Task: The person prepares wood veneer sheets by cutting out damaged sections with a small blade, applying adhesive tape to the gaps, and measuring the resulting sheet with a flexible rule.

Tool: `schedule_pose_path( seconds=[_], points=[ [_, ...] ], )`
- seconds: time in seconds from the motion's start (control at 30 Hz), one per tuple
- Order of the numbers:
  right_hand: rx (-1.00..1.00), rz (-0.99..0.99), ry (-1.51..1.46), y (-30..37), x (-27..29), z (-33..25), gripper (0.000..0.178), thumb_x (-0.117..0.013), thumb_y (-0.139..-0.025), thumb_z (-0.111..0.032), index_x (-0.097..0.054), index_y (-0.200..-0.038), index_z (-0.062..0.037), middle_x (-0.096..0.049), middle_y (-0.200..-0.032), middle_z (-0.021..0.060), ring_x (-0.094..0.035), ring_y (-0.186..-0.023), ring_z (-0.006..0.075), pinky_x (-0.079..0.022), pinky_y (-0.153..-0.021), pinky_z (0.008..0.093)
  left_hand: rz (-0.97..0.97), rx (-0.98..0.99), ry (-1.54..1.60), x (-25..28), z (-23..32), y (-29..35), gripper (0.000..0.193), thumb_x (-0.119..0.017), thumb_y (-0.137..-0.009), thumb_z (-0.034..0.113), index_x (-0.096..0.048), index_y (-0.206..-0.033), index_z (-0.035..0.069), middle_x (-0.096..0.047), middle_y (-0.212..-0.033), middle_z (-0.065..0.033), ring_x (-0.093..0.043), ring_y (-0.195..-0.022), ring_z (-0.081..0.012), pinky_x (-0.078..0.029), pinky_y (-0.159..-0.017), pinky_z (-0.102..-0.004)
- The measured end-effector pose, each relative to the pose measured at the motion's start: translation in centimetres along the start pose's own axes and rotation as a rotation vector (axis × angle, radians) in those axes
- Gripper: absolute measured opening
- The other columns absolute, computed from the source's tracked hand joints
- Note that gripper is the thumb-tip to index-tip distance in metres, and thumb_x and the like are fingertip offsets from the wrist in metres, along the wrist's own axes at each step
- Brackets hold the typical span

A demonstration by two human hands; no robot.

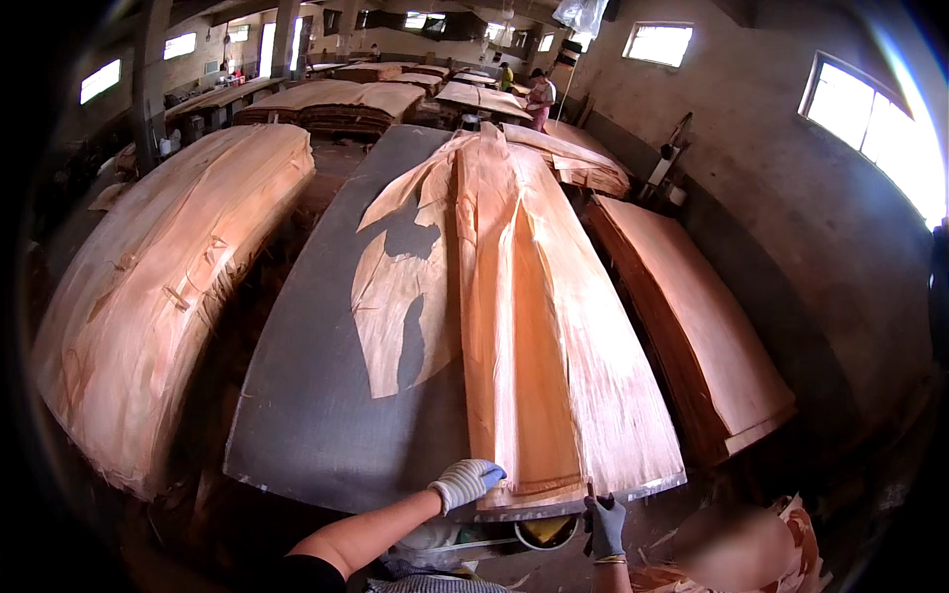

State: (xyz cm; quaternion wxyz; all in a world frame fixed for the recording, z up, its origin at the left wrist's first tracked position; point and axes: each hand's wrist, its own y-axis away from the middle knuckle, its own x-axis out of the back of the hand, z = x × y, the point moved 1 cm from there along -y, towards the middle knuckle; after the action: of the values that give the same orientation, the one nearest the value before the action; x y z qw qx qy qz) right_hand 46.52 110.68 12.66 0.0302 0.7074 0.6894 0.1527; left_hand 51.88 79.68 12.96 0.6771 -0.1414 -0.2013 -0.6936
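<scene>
Long thin wood veneer sheets (623,395) lie along the right half of a dark tabletop (326,395), with folded and raised ridges down their length. My left hand (470,484), in a striped glove with blue fingertips, pinches the near left corner of the veneer. Just off the near edge, right of it, my right hand (604,526) in a grey-blue glove is closed around a slim, short tool (591,489) that points up at the veneer; its kind is too small to make out. Torn veneer (381,316) with ragged holes lies left of the sheets.
Tall veneer stacks stand on the left (168,277) and right (692,316) of the table. Below the near edge is a round yellow-and-dark container (546,532). Veneer scraps (801,534) lie at the lower right. A person (541,99) stands beyond the far end.
</scene>
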Motion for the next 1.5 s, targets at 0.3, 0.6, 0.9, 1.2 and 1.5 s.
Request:
schedule_pose_path(
  seconds=[0.3, 0.6, 0.9, 1.2, 1.5],
  points=[
    [0.3, 0.107, 0.631, -4.7, 6.7, 11.2, 0.023, -0.07, -0.077, -0.021, -0.061, -0.074, 0.0003, -0.059, -0.061, 0.014, -0.056, -0.054, 0.0231, -0.046, -0.054, 0.036, 0.005, -0.437, -0.146, -9.3, 12.9, -10.3, 0.029, -0.053, -0.089, 0.027, -0.066, -0.091, 0.001, -0.064, -0.085, -0.0197, -0.061, -0.08, -0.0362, -0.048, -0.075, -0.0432],
    [-0.209, -0.146, -0.045, 1.0, 6.6, 5.6, 0.02, -0.068, -0.085, -0.018, -0.062, -0.077, -0.0003, -0.054, -0.056, 0.0008, -0.045, -0.044, 0.0064, -0.034, -0.04, 0.0229, -0.2, -0.505, -0.295, -19.8, 18.8, -19.7, 0.028, -0.053, -0.087, 0.027, -0.066, -0.091, 0.003, -0.064, -0.087, -0.0198, -0.062, -0.083, -0.0372, -0.048, -0.076, -0.0447],
    [0.071, -0.031, 0.261, -8.0, 15.9, 5.8, 0.029, -0.068, -0.081, -0.022, -0.059, -0.068, 0.0021, -0.053, -0.052, 0.0045, -0.047, -0.044, 0.0087, -0.038, -0.043, 0.0291, -0.328, -0.434, -0.406, -20.2, 20.5, -20.4, 0.049, -0.044, -0.091, 0.038, -0.052, -0.128, 0.007, -0.066, -0.099, -0.0206, -0.063, -0.093, -0.0362, -0.048, -0.083, -0.0444],
    [0.076, 0.021, 0.265, 5.8, 19.7, 6.5, 0.015, -0.069, -0.082, -0.014, -0.063, -0.079, -0.0002, -0.052, -0.059, 0.0001, -0.042, -0.056, 0.008, -0.036, -0.049, 0.0262, 0.414, -0.042, -0.24, -2.6, -4.3, -12.6, 0.043, -0.056, -0.084, 0.02, -0.055, -0.122, -0.001, -0.057, -0.12, -0.0233, -0.054, -0.114, -0.0368, -0.043, -0.098, -0.0401],
    [0.134, 0.111, 0.149, 2.7, 20.3, 2.6, 0.018, -0.072, -0.082, -0.012, -0.065, -0.092, 0.0015, -0.055, -0.066, -0.0039, -0.046, -0.059, 0.0047, -0.038, -0.052, 0.0212, 0.675, 0.678, -0.502, 8.9, -18.5, -9.7, 0.052, -0.064, -0.076, 0.025, -0.056, -0.127, 0.025, -0.015, -0.152, -0.0238, -0.031, -0.133, -0.0427, -0.033, -0.108, -0.0428]
  ],
)
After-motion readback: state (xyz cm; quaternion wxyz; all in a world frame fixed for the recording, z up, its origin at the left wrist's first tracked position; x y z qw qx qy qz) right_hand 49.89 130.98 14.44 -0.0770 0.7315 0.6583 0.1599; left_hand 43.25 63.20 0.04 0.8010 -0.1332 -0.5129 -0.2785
